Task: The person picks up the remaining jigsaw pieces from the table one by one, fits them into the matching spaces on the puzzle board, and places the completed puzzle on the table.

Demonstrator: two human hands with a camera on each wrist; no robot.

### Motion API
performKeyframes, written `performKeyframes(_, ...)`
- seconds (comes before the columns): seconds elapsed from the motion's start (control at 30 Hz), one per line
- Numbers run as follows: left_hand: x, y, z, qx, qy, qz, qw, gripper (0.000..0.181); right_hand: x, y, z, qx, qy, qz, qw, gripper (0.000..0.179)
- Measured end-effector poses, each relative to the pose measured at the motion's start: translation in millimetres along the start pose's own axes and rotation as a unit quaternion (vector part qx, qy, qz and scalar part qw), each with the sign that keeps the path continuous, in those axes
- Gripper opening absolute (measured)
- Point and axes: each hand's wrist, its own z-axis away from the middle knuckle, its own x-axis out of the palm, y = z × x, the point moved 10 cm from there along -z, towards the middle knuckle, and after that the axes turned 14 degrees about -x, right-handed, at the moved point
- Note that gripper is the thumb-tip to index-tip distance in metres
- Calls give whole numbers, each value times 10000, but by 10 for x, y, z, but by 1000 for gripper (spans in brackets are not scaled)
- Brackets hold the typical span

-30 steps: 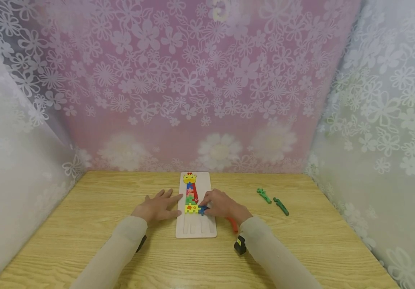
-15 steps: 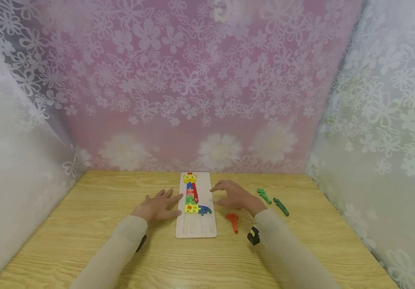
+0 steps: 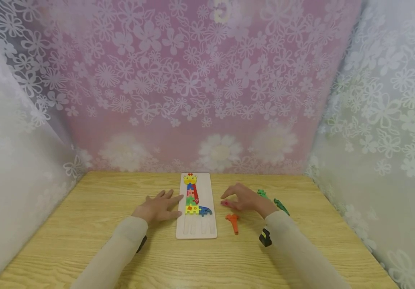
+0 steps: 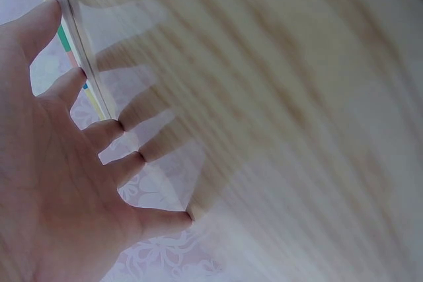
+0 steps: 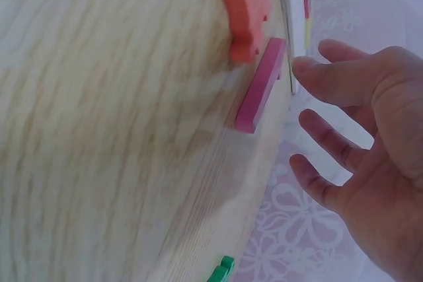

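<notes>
My left hand [image 3: 157,206] lies spread on the table, thumb and index fingertip at the left edge of a pale wooden puzzle board [image 3: 204,188]. A colourful giraffe puzzle lies in the board, with a yellow head [image 3: 190,180], a red strip [image 3: 195,194] along its neck and a blue piece [image 3: 205,210] at its rear. To the right of the board hovers my right hand [image 3: 247,198], fingers loosely bent and holding nothing. Below its fingers on the table is a pink puzzle piece [image 5: 263,87], close to an orange leg-shaped piece [image 5: 244,11].
Below the giraffe's body the board has bare recesses [image 3: 198,226]. Beyond my right hand lie a light green piece [image 3: 262,193] and a dark green piece [image 3: 281,206], both partly covered by the arm. Flowered curtains [image 3: 207,100] stand at the back and sides.
My right hand has let go of the blue piece, which stays in the board, and moved right over the pink piece. The orange piece is uncovered. My left hand has stayed put.
</notes>
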Motion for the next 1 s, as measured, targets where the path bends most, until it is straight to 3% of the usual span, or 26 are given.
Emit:
performKeyframes(0.1,8,-1,-2,10,-19,-19,10000,75,29,-18,36,-13,-187,132,9997,28)
performKeyframes(0.47,8,-1,-4,24,-5,-27,10000,74,177,77,245,810,-913,135,9924,43)
performKeyframes(0.67,7,-4,-10,53,-8,15,10000,73,142,68,305,587,-850,552,9931,46)
performKeyframes(1.0,9,-5,-22,22,-21,17,10000,73,142,130,373,509,-779,238,9954,48)
